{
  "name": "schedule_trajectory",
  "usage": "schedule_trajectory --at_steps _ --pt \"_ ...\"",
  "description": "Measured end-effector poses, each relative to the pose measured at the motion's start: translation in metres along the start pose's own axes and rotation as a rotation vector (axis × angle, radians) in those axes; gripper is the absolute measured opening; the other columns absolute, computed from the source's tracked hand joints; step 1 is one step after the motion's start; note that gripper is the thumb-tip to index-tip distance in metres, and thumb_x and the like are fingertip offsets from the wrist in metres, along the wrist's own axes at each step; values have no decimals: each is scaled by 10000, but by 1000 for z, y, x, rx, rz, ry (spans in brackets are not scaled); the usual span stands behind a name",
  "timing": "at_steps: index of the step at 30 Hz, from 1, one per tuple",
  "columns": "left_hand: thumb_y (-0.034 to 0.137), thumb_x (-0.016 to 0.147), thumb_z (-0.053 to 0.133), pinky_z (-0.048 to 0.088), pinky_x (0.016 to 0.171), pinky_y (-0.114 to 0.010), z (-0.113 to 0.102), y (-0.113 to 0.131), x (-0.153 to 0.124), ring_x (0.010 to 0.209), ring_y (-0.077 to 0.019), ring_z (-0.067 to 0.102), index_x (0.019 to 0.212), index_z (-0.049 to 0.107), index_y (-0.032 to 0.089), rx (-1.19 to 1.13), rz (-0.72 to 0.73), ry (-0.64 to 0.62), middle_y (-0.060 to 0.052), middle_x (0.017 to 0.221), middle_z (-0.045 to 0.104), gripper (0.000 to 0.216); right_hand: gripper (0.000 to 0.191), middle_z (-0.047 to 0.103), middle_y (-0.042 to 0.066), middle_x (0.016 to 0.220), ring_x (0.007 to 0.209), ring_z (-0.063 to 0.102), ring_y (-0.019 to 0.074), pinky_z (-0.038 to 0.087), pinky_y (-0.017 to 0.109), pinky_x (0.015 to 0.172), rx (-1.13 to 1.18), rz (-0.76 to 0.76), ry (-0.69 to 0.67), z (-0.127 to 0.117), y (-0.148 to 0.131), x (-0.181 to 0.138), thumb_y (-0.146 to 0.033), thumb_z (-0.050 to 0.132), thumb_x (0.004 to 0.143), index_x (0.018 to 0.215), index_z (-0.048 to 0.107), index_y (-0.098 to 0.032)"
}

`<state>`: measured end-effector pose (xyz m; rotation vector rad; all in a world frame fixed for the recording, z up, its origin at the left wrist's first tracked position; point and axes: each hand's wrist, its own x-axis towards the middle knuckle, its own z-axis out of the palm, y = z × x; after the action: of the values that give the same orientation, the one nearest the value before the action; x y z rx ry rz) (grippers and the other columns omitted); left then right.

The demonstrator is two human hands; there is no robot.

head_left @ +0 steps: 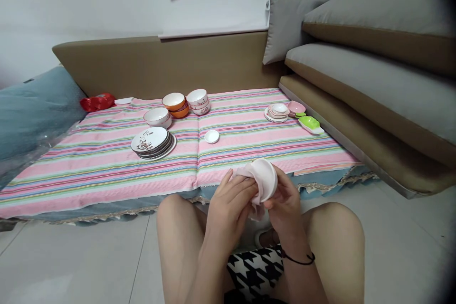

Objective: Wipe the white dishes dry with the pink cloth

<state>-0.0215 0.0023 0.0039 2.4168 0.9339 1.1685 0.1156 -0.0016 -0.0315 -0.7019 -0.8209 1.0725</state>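
Above my knees, my right hand (pixel 286 197) grips a small white bowl (pixel 268 178) by its rim, the bowl tilted on its side. My left hand (pixel 231 199) presses a pale pink cloth (pixel 262 189) against the bowl, its fingers bunched over the fabric. Part of the cloth hangs down between both hands. Beyond them, on the striped cloth cover (pixel 185 171), sits a small white dish (pixel 212 137). To its left stands a stack of patterned plates (pixel 151 140).
Stacked bowls (pixel 173 100), red-patterned bowls (pixel 198 99) and white bowls (pixel 156 116) stand farther back. Small dishes (pixel 278 110) and a green dish (pixel 311 124) lie at right, beside piled cushions (pixel 370 71). A red bundle (pixel 98 102) is at far left.
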Motion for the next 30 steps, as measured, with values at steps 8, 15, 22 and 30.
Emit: schedule_trajectory --at_steps 8,15,22,30 --pt "81 814 492 315 1128 -431 -12 18 5 946 -137 632 956 611 203 -189 -73 2 -5 987 689 221 786 677 36 897 697 607 171 491 258 558 33 84 71 4 -1 -1 -492 874 433 1137 622 -248" --pt "280 870 558 265 1148 -438 -15 24 3 1091 -184 589 1146 573 227 -301 -50 -54 -35 1154 644 281 717 686 25 884 672 603 159 475 231 521 -31 121 65 6 -11 -2 -435 856 483 1131 617 -244" --pt "571 875 427 145 1160 -552 -9 15 0 1379 -291 310 1433 341 290 -251 -42 -127 -77 1449 426 631 675 699 44 1000 846 654 201 535 268 682 0 131 -25 12 -13 -4 -430 850 522 1136 627 -258" --pt "650 869 228 303 1113 -544 3 21 -6 1399 -325 245 1498 174 256 -289 -120 -42 -93 1517 295 745 743 609 64 1251 1150 571 267 521 344 896 -88 60 -136 1 -9 1 -220 861 534 1226 593 -277"
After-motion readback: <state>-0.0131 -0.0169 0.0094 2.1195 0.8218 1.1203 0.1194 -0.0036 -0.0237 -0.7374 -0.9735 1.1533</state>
